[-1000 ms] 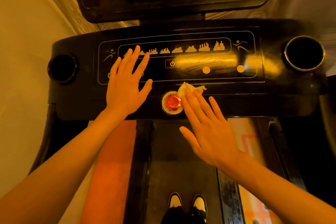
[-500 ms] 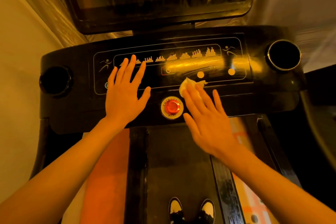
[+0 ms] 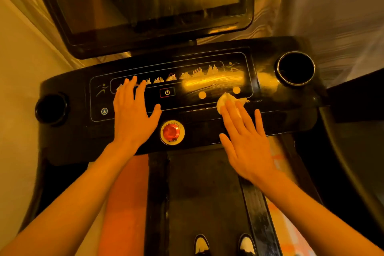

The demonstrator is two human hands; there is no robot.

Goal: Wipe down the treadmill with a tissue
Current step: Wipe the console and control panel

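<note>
**Wiping Has Started, But Much Is Left**

The tissue (image 3: 225, 101) is a small white wad on the right side of the button panel (image 3: 187, 102) of the treadmill (image 3: 79, 137). It sits just below two round yellow dots (image 3: 202, 95). The right hand (image 3: 247, 143) lies flat on it with straight fingers and presses it onto the panel. The left hand (image 3: 133, 116) lies flat on the left side of the panel, fingers spread, holding nothing.

The glass near the tissue shows shiny streaks, so that part looks wiped. The job seems only partly done. The spot under the left hand, the red stop button (image 3: 171, 132), the left cup hole (image 3: 52, 108), the right cup hole (image 3: 296, 68), the big screen (image 3: 155, 6) above and the belt (image 3: 203, 193) below all look left to wipe.
</note>
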